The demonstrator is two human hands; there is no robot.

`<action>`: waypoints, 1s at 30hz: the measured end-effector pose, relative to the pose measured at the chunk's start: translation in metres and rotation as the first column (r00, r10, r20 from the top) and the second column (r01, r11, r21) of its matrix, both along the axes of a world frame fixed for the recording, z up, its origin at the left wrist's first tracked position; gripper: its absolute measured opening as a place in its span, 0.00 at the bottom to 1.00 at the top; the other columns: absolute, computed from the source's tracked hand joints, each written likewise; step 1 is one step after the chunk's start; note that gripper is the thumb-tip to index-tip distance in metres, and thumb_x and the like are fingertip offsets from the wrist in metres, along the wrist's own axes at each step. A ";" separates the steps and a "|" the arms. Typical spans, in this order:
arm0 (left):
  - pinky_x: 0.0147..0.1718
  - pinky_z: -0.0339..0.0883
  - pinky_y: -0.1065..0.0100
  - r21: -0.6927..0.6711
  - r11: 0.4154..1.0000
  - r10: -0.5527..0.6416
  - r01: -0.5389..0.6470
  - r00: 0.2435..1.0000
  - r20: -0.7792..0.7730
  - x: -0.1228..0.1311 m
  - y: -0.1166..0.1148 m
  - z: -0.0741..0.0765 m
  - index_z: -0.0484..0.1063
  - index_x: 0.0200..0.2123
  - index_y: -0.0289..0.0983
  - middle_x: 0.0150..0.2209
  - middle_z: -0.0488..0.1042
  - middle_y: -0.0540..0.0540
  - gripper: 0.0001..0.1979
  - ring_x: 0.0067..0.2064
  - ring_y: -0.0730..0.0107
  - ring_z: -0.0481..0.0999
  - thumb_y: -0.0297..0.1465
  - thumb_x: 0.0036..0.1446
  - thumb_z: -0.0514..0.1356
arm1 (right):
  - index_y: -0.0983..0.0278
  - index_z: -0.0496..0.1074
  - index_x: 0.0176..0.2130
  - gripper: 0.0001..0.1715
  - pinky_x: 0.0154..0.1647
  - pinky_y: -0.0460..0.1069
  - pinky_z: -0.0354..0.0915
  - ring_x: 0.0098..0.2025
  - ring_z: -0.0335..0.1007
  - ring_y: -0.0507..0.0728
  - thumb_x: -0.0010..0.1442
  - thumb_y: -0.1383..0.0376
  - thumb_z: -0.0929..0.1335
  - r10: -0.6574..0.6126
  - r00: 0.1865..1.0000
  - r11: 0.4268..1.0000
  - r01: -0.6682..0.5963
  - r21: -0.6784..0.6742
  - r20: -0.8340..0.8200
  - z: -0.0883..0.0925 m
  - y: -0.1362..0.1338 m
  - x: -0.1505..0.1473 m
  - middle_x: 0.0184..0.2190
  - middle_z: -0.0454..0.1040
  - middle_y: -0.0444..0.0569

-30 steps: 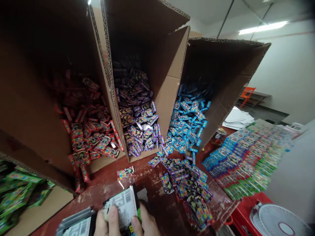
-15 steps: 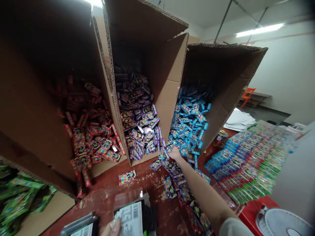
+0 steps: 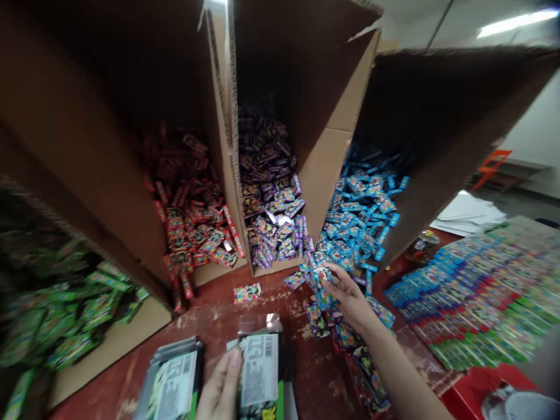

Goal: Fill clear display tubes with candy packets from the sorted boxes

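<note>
My right hand (image 3: pixel 353 297) pinches a small blue packet (image 3: pixel 322 286) with a colourful print, just in front of the blue-packet carton. Below it, several purple and red packets (image 3: pixel 363 367) lie in a loose row on the red-brown table. At the bottom, my left hand (image 3: pixel 222 379) has its thumb and fingers closed on a flat black-and-green pack (image 3: pixel 260 370) with a white printed label and a clear plastic flap at its top. Left of that hand lies a stack of similar labelled packs (image 3: pixel 172 379). A single red packet (image 3: pixel 247 293) lies flat between the cartons and my left hand.
Tipped cardboard cartons (image 3: pixel 339 131) hold heaps of green packets (image 3: pixel 79 315), red packets (image 3: pixel 196 216), purple packets (image 3: pixel 275 204) and blue packets (image 3: pixel 363 204). Rows of sorted packets (image 3: pixel 481 291) spread at right, near white sheets (image 3: pixel 468 213) and a red stool-like object (image 3: pixel 472 391).
My right hand has drawn back from the blue heap with a blue packet in it. My left hand and its pack show more fully as the view has shifted left and down.
</note>
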State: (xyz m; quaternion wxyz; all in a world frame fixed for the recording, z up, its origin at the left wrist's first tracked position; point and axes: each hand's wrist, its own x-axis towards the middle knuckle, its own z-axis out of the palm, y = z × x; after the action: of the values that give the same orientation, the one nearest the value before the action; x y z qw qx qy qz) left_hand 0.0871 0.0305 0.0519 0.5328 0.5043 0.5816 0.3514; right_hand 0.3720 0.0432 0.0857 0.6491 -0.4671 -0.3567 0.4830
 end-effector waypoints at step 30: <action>0.38 0.66 0.70 0.126 0.989 0.075 -0.083 0.995 0.073 -0.006 -0.031 0.015 0.74 0.34 0.37 0.34 0.78 0.45 0.19 0.37 0.59 0.74 0.46 0.55 0.54 | 0.62 0.78 0.32 0.09 0.42 0.52 0.68 0.41 0.72 0.57 0.49 0.61 0.73 0.482 0.796 0.865 -0.499 -0.055 0.366 -0.012 -0.020 -0.109 0.41 0.74 0.51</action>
State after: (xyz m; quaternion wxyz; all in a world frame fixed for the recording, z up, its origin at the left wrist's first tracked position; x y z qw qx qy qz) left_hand 0.0810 -0.0008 0.0671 0.5045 0.5018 0.5587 0.4260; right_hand 0.2628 0.0232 0.0738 0.4335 -0.4263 -0.5909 0.5303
